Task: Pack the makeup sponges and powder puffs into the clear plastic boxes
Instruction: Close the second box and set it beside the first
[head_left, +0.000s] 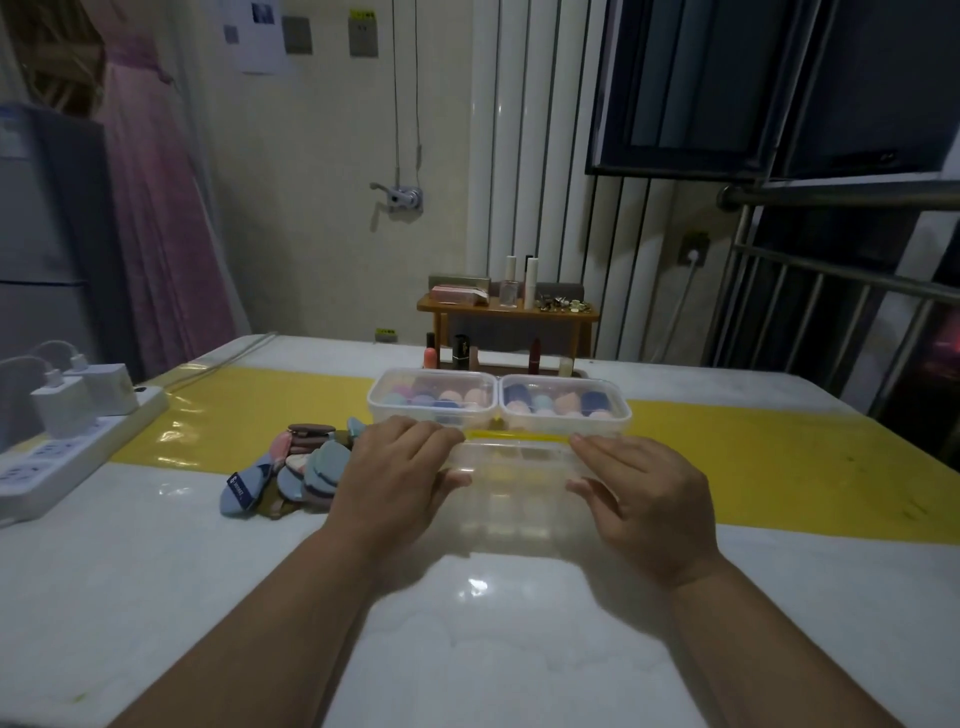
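Note:
A clear plastic box (519, 483) lies on the white table in front of me, held at both ends. My left hand (395, 478) grips its left end and my right hand (649, 493) grips its right end, fingers over the top. What is inside it is too blurred to tell. Behind it stand two closed clear boxes, the left one (432, 397) and the right one (563, 405), both filled with coloured makeup sponges. A loose pile of blue, pink and brown powder puffs (296, 467) lies just left of my left hand.
A white power strip (62, 452) with chargers plugged in sits at the table's left edge. A yellow strip (779, 457) runs across the table. Nail polish and lipsticks (467, 353) stand behind the boxes, under a small wooden shelf (509, 312) with bottles.

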